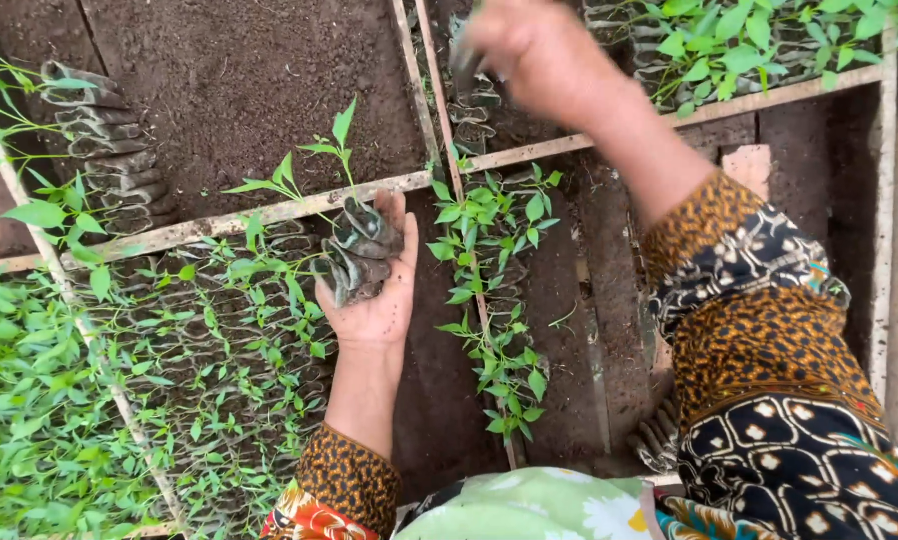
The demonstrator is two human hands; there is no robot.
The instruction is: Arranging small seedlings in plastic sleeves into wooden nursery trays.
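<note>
My left hand [379, 290] lies palm up over the bed and holds a bunch of small dark seedling bags [361, 250] with a green seedling [329, 160] rising from them. Densely packed seedling bags [219, 340] with green shoots sit just to its left. My right hand [529, 50] reaches to the top of the view, blurred, its fingers closed on a small dark seedling bag [466, 65] above a row of empty-looking bags [474, 110]. Both arms wear patterned brown and black sleeves.
Bamboo slats [269, 212] divide the beds of dark soil [239, 80]. A narrow strip of seedlings [494, 300] runs down the middle. More seedlings grow at top right [759, 40] and far left [29, 420]. Stacked empty bags [109, 150] lie at upper left.
</note>
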